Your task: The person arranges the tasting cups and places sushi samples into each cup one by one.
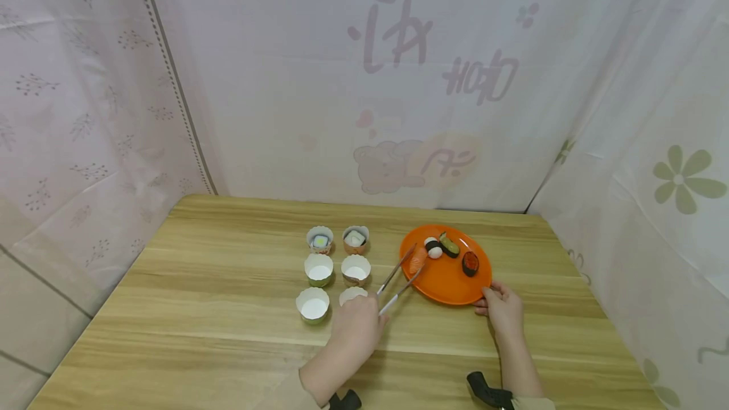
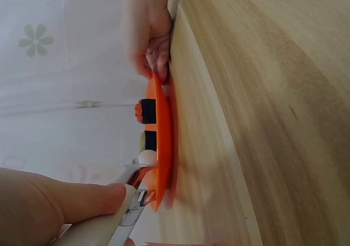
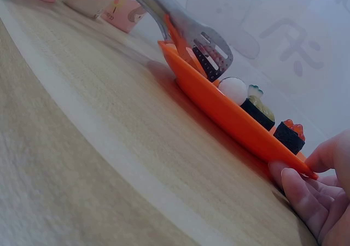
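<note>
My left hand (image 1: 355, 324) grips metal tongs with white handles (image 1: 401, 290). Their two ends straddle an orange salmon sushi piece (image 1: 418, 260) on an orange plate (image 1: 450, 293); whether they press on it I cannot tell. With thumb and fingers, my right hand (image 1: 505, 310) pinches the plate's near right rim, also seen in the right wrist view on the plate (image 3: 235, 123). Also on the plate are a white sushi piece with a black band (image 1: 433, 247), a green-topped one (image 1: 449, 245) and a red roe one (image 1: 470, 264).
Left of the plate, several paper cups stand in two columns. The back left cup (image 1: 320, 248) and back right cup (image 1: 355, 249) each hold a sushi roll. My left hand partly hides the front right cup (image 1: 352, 295). Printed curtains (image 1: 285, 112) surround the wooden table (image 1: 199, 283).
</note>
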### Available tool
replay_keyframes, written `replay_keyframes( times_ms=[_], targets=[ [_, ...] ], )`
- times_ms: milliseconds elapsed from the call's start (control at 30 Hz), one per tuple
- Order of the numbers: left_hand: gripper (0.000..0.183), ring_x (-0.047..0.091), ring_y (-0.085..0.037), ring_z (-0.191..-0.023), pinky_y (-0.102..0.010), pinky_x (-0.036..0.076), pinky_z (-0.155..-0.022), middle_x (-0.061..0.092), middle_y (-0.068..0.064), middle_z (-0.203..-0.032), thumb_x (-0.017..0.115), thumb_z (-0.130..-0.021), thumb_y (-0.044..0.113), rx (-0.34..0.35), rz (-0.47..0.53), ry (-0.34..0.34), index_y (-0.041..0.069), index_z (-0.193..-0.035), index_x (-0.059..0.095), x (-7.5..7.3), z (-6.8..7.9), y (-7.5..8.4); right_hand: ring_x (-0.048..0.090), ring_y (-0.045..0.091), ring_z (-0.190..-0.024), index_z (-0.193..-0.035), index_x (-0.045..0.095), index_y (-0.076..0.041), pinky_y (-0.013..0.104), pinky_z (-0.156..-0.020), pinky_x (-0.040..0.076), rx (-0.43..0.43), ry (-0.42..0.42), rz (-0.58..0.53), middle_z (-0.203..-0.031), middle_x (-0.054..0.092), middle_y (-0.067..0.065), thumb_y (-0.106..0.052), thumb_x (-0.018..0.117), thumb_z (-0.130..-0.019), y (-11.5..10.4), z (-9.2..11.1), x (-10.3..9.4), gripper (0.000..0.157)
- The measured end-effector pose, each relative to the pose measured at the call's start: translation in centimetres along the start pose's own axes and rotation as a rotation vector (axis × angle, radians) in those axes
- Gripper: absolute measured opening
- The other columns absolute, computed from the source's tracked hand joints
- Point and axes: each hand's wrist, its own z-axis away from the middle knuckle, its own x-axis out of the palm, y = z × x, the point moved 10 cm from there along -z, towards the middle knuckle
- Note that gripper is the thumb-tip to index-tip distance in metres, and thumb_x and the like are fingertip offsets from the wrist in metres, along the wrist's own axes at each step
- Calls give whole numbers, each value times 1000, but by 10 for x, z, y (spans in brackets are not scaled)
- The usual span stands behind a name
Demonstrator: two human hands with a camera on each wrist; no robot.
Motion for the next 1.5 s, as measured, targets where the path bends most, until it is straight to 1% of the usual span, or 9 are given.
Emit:
replay_keyframes(
  times_ms=[100, 400, 533, 633, 867, 1000, 1167, 1300, 1500],
  targets=[
    [31, 47, -17, -46, -30, 33, -36, 48, -2, -56, 71, -76, 35, -4, -1, 2, 8, -74, 55, 0, 0, 0, 61, 12, -64, -133, 30, 9, 28, -56, 52, 3, -2, 8, -101, 56, 22, -11, 45, -93, 0, 0, 0, 47],
    [31, 47, -16, -47, -30, 34, -36, 48, -2, -56, 72, -75, 32, -1, -7, 6, 8, -72, 54, 0, 0, 1, 61, 12, -64, -132, 32, 9, 28, -57, 52, 6, 4, 13, -100, 57, 21, -11, 45, -93, 2, 0, -1, 46],
    [31, 48, -18, -47, -30, 35, -36, 49, -3, -57, 72, -75, 32, 7, -9, 26, 7, -72, 54, -2, -1, 1, 61, 12, -65, -132, 31, 9, 28, -57, 52, 8, 2, 10, -102, 56, 21, -12, 45, -93, 1, -1, -1, 46],
    [30, 49, -18, -48, -30, 35, -36, 50, -4, -57, 72, -75, 32, 12, -5, 40, 7, -73, 55, -3, 0, 0, 61, 12, -64, -132, 32, 9, 28, -57, 52, 5, 6, 7, -100, 56, 20, -12, 45, -93, 0, -2, -1, 45],
    [27, 44, -14, -46, -28, 33, -37, 46, -1, -56, 71, -77, 30, -6, 66, 0, 8, -74, 55, -1, 1, -4, 60, 12, -62, -130, 34, 10, 28, -56, 52, -5, 14, 12, -94, 58, 18, -10, 45, -92, 1, -1, -1, 44],
    [27, 44, -14, -47, -28, 32, -37, 47, -1, -58, 70, -77, 31, -16, 85, -13, 8, -76, 56, 0, 2, -6, 60, 12, -62, -129, 34, 10, 28, -55, 51, -10, 17, 13, -93, 58, 18, -10, 46, -92, 1, -1, -2, 44],
    [27, 43, -13, -47, -27, 32, -37, 47, 0, -58, 70, -77, 30, 3, 86, -5, 6, -83, 59, -2, 3, -5, 60, 12, -62, -129, 34, 10, 28, -55, 51, -14, 12, 8, -92, 58, 17, -10, 46, -93, 1, -1, -2, 43],
    [31, 42, -11, -46, -26, 32, -37, 48, 1, -58, 70, -77, 31, 18, 93, 6, 5, -91, 61, -5, 4, -5, 60, 12, -62, -129, 34, 10, 27, -55, 51, -19, 6, 5, -93, 58, 17, -11, 45, -93, 0, -1, -1, 43],
    [31, 42, -10, -45, -24, 31, -36, 47, 1, -57, 70, -77, 32, 38, 81, 18, 6, -91, 61, -7, 5, -5, 60, 12, -61, -128, 34, 11, 27, -55, 51, -19, 11, 3, -93, 58, 18, -10, 45, -93, -1, 0, -1, 42]
  ],
)
